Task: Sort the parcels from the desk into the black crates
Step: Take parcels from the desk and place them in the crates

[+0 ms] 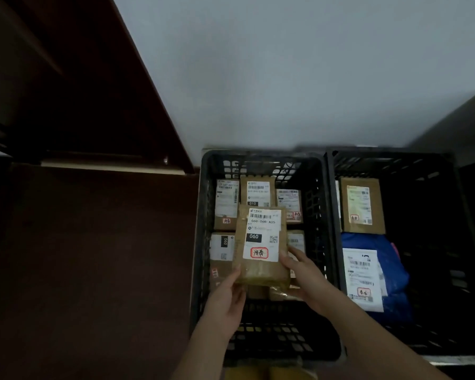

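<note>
My left hand (228,294) and right hand (302,272) grip the brown parcel (261,245) by its near corners, above the left black crate (203,242). Risk: releasing from this height could tip it askew across the parcels already inside, directly beneath my hands.

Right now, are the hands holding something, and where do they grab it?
Yes: both hands hold the brown parcel by its near end, left hand at one lower corner, right hand at the other, above the left crate.
</note>
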Demonstrator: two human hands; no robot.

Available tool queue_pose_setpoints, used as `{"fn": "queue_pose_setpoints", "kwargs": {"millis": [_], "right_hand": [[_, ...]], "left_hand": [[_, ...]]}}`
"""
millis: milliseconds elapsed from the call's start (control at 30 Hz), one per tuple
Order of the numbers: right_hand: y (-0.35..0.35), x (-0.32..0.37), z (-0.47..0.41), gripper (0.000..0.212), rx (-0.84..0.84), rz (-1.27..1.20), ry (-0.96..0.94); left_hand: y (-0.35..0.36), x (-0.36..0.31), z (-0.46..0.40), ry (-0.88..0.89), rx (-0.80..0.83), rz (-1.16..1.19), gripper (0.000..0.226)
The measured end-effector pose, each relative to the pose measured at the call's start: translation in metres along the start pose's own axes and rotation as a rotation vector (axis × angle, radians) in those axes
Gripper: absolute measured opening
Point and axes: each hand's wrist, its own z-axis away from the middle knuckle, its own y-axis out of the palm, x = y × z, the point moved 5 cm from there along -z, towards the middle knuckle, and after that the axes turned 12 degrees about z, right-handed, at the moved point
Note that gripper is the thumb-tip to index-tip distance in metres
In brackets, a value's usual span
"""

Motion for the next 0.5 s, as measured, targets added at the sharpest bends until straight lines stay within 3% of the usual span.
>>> {"fn": "queue_pose_setpoints", "kwargs": {"millis": [167,333,500], "right_hand": [[0.005,0.007,-0.049,0.057,-0.013,0.01,-0.058],[0.02,0.03,-0.096,0.059,0.013,0.003,-0.155],[0.017,0.05,-0.115,0.054,-0.04,0.004,-0.259]], "left_hand": [[0.007,0.0,-0.045,-0.024,-0.015,0.072,0.043],[0.026,-0.021,-0.078,0.07,0.023,0.086,0.022],[0.045,-0.041,-0.106,0.242,0.078,-0.005,0.046]]}}
